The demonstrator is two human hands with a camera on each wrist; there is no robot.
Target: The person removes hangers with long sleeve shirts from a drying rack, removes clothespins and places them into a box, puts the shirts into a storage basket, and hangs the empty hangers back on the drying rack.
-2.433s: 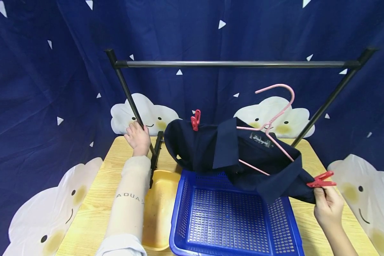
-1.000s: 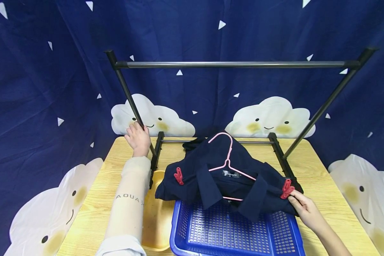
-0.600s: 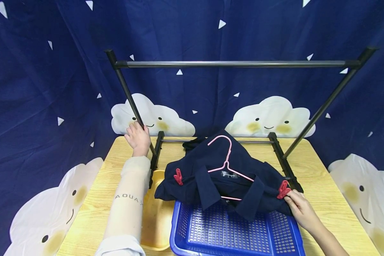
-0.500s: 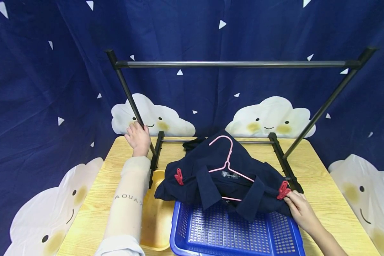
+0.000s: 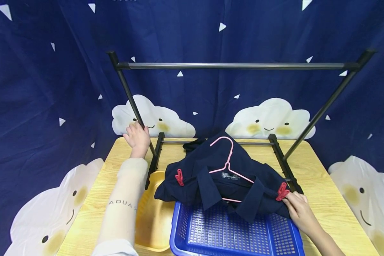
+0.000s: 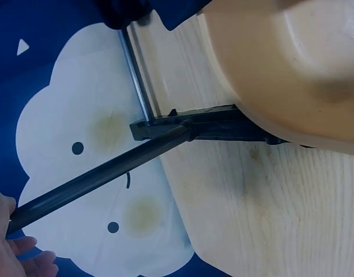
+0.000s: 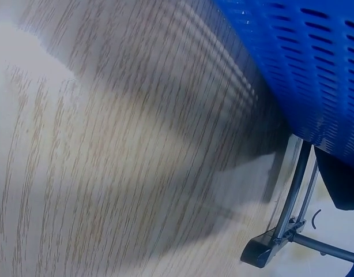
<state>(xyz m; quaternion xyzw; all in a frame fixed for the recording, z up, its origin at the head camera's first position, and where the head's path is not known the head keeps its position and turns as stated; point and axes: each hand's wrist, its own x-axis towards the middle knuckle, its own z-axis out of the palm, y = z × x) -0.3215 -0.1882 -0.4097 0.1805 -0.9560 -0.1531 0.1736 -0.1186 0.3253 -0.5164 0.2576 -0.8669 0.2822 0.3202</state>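
A navy collared shirt (image 5: pixel 243 156) lies partly over the blue basket (image 5: pixel 227 234), with a pink hanger (image 5: pixel 228 158) inside its neck. Its hook points up and left over the cloth. One red clothespin (image 5: pixel 179 177) clips the left shoulder, another red clothespin (image 5: pixel 282 192) the right. My right hand (image 5: pixel 302 211) pinches the shirt's right shoulder beside that clothespin; the right wrist view does not show this hand. At the rack's left post (image 5: pixel 129 96) rests my left hand (image 5: pixel 138 138). In the left wrist view, its loose fingers (image 6: pixel 40 262) stand apart from the post.
The black clothes rack's bar (image 5: pixel 236 66) spans above the shirt. A yellow tub (image 5: pixel 155 213) stands left of the basket on the wooden table (image 5: pixel 332 199). Right of the basket is a rack foot (image 5: pixel 284 167). A blue curtain (image 5: pixel 192 35) hangs behind and at both sides.
The shirt, hanger and clothespins came down from above the basket with my right hand and now lie still. My left hand stays at the post; its forearm has shifted slightly left.
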